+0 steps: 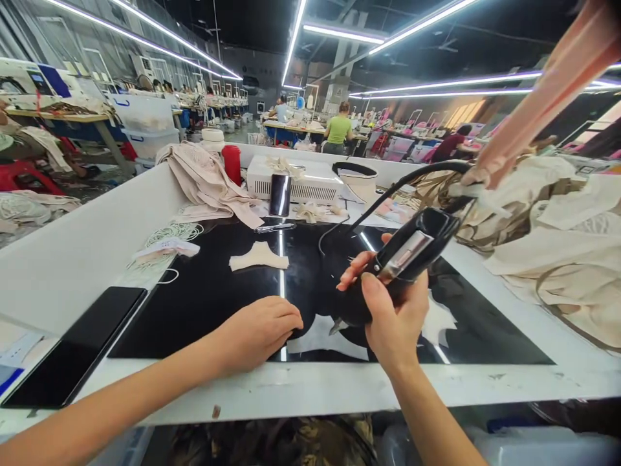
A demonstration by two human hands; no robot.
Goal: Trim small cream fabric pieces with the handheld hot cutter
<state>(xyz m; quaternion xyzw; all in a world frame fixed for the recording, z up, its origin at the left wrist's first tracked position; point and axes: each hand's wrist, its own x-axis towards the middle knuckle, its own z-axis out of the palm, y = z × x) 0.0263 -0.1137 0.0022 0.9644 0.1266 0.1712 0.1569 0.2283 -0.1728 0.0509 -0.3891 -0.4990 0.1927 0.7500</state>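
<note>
Nearest the camera, two bare forearms (pixel 434 404) come in from the lower edge. The right hand (pixel 400 317) is wrapped firmly round a black handheld tool (pixel 412 249) with a metal plate, raised over a glossy black mat (pixel 204 304); take it as the dial's centre. At 8 o'clock the left hand (pixel 262 330) rests curled on the mat; whether its fingers pinch anything cannot be told.

A pale grey piece (pixel 317 340) lies towards 8 o'clock, between the hands, one cream piece (pixel 259 257) at 9, another (pixel 439 321) at 5, beside the right hand. Work seems to be midway, with the tool in use and pieces spread separately. Loose cloth is heaped at 3 o'clock (pixel 577 239) and between 9 and 10 (pixel 204 175); whether either heap is finished or waiting does not show.

A white slip (pixel 169 246) at 9 o'clock carries faint, illegible marks. The white vented box (pixel 295 184) at 10 shows no readable brand.
</note>
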